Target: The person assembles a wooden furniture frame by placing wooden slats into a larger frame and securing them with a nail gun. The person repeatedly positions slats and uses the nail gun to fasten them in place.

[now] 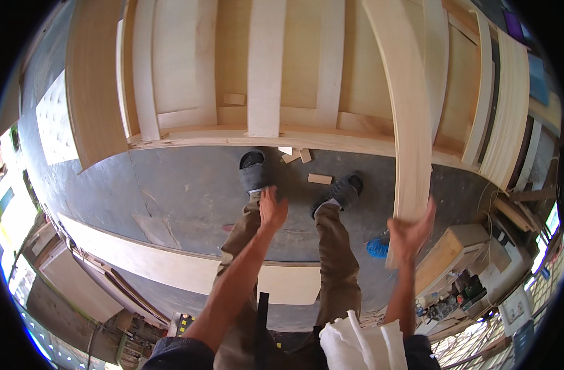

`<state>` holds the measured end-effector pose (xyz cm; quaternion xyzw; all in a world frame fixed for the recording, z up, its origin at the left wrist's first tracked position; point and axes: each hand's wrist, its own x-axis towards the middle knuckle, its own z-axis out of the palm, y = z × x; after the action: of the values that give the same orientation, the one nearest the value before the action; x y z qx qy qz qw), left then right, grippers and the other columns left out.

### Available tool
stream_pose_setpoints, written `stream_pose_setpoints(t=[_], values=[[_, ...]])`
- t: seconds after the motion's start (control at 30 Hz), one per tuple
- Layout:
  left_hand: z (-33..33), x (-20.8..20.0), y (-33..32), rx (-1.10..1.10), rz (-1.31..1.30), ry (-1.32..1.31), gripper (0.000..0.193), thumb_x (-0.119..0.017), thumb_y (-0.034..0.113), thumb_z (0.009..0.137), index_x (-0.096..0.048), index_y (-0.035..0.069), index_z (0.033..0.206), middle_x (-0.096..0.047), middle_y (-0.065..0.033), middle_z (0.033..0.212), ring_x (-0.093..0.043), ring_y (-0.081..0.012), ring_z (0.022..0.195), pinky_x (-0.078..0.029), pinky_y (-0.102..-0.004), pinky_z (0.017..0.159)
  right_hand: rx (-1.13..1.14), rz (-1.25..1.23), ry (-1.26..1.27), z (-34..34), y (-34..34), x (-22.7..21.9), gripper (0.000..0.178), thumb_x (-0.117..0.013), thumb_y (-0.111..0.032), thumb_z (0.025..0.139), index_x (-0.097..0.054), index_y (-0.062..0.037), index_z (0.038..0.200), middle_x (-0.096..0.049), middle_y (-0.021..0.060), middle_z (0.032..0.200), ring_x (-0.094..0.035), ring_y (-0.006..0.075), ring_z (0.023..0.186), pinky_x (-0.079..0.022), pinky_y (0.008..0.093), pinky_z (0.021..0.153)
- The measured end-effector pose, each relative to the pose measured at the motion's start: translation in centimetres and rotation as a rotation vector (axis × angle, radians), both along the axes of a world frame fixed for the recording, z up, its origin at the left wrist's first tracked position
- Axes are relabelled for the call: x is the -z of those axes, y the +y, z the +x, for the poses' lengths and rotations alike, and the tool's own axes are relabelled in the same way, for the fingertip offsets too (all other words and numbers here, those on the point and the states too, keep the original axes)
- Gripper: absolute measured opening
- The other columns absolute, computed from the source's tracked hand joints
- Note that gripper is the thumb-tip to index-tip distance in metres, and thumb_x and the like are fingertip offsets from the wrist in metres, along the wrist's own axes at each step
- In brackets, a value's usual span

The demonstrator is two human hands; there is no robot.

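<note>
My right hand (pixel 412 234) grips the near end of a long, pale wooden plank (pixel 408 117). The plank runs away from me and lies across a wooden frame (pixel 349 140) with several pale slats (pixel 266 68). Its thumb is on the left of the board and its fingers on the right. My left hand (pixel 273 209) hangs above my left shin, empty, fingers loosely apart and slightly blurred. Bunched white material (pixel 362 342) sits beside my right forearm; how it is held there is hidden.
Small wood offcuts (pixel 319 179) lie on the grey floor (pixel 183 191) near my shoes. A blue item (pixel 377 248) is by my right foot. A long pale board (pixel 171 259) lies behind my feet. A wooden box (pixel 451 250) stands right; a brown panel (pixel 97 86) is far left.
</note>
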<state>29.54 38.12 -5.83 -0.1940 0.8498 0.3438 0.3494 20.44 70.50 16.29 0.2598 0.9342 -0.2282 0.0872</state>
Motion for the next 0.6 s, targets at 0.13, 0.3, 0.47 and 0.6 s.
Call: stream_pose_setpoints(t=[0.13,0.3,0.47,0.6], values=[[-6.6,5.2,3.8,-0.125,-0.123,-0.102,0.108,-0.086,0.041,0.067,-0.025,0.001,0.146,-0.038,-0.0304,0.138,-0.042,-0.0452,0.129,-0.039,-0.0473,0.108,0.264,0.048,0.137,16.7,0.6,-0.5,0.096,-0.080,-0.019,0.060,-0.034,0.0002,0.142,-0.048,0.0205,0.128,-0.052,0.0395,0.116,-0.043,0.0508,0.097],[-10.5,13.2,8.9,-0.469,-0.213,-0.089,0.138,-0.091,0.055,0.057,-0.007,-0.001,0.150,-0.027,-0.0340,0.144,-0.039,-0.0467,0.132,-0.038,-0.0514,0.111,0.697,0.022,0.240,28.2,-0.8,2.8,0.097,-0.083,-0.017,0.060,-0.034,0.0001,0.141,-0.047,0.0181,0.128,-0.048,0.0334,0.120,-0.041,0.0477,0.100],[-12.6,19.7,9.7,-0.618,-0.429,0.028,0.124,-0.066,0.068,0.078,-0.001,-0.013,0.145,-0.041,-0.0326,0.139,-0.048,-0.0410,0.128,-0.042,-0.0477,0.105,1.040,0.125,0.116,32.4,3.6,11.8,0.085,-0.086,-0.018,0.064,-0.043,0.0023,0.135,-0.053,0.0189,0.122,-0.054,0.0338,0.112,-0.046,0.0460,0.096],[-11.7,18.4,12.6,-0.764,-0.363,0.113,0.092,-0.067,0.057,0.083,-0.023,-0.004,0.136,-0.053,-0.0279,0.127,-0.057,-0.0416,0.116,-0.047,-0.0501,0.097,1.230,0.059,0.249,29.4,10.9,19.4,0.080,-0.090,-0.032,0.068,-0.052,0.0079,0.126,-0.060,0.0192,0.117,-0.061,0.0306,0.102,-0.051,0.0431,0.089]])
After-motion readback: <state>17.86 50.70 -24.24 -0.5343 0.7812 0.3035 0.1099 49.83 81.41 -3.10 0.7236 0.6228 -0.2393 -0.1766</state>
